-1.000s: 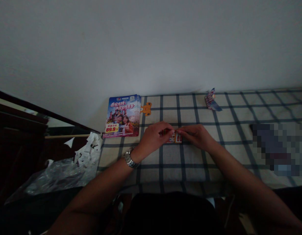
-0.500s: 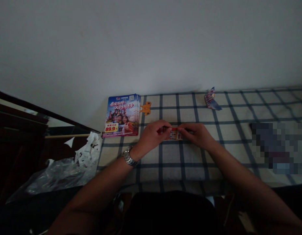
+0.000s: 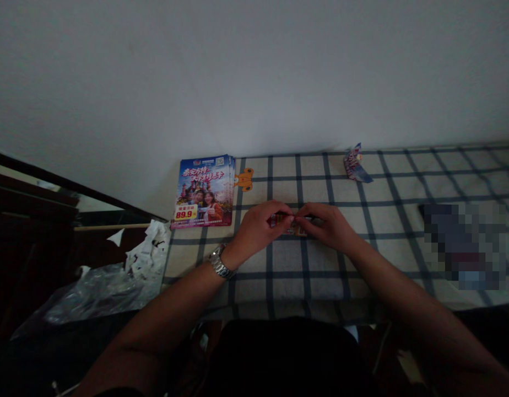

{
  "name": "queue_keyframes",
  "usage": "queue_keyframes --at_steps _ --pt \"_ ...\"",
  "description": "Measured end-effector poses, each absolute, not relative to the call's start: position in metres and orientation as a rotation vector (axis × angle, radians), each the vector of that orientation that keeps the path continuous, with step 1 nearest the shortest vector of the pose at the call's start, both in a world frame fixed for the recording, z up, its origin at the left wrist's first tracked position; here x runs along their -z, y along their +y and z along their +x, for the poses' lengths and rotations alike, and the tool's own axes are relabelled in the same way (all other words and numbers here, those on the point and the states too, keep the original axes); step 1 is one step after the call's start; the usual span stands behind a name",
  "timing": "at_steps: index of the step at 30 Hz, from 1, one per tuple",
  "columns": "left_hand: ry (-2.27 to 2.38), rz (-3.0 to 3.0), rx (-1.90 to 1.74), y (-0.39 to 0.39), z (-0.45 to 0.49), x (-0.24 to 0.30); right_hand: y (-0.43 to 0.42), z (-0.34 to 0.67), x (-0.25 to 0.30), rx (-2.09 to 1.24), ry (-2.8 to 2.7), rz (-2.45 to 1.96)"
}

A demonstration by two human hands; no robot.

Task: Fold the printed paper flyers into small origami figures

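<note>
A silver watch (image 3: 222,262) with a linked metal band circles the left wrist. Left hand (image 3: 260,225) and right hand (image 3: 331,227) are bare; black clothing (image 3: 290,361) covers the torso.

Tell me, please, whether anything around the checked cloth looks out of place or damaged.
Yes: beside the checked cloth's left edge, ragged white paper lies heaped by crumpled clear plastic, looking untidy compared with the neatly stacked flyers.

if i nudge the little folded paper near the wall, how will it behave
The folded paper is probably light, being small and seemingly only printed paper. It may tip easily, since part of it appears to stand up from the cloth. Its creases suggest it could crush under a firm pinch.
</note>
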State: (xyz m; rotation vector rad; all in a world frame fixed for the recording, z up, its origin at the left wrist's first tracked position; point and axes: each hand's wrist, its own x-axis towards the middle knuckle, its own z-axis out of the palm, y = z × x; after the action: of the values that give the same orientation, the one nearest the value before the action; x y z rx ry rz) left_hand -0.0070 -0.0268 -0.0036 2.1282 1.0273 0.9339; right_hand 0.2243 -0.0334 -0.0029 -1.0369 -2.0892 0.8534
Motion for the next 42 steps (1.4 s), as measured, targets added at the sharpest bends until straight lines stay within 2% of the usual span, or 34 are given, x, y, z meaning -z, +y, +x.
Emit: queue_keyframes --at_steps 32,42 --pt "0.992 2.071 -0.929 -0.0238 -0.0125 0.0061 -0.0339 0.221 0.0017 -0.862 -2.019 -1.016" --pt "1.031 2.007 -0.94 -0.0229 -0.015 0.0055 -0.033 0.2238 0.0006 -0.763 -1.963 -1.067"
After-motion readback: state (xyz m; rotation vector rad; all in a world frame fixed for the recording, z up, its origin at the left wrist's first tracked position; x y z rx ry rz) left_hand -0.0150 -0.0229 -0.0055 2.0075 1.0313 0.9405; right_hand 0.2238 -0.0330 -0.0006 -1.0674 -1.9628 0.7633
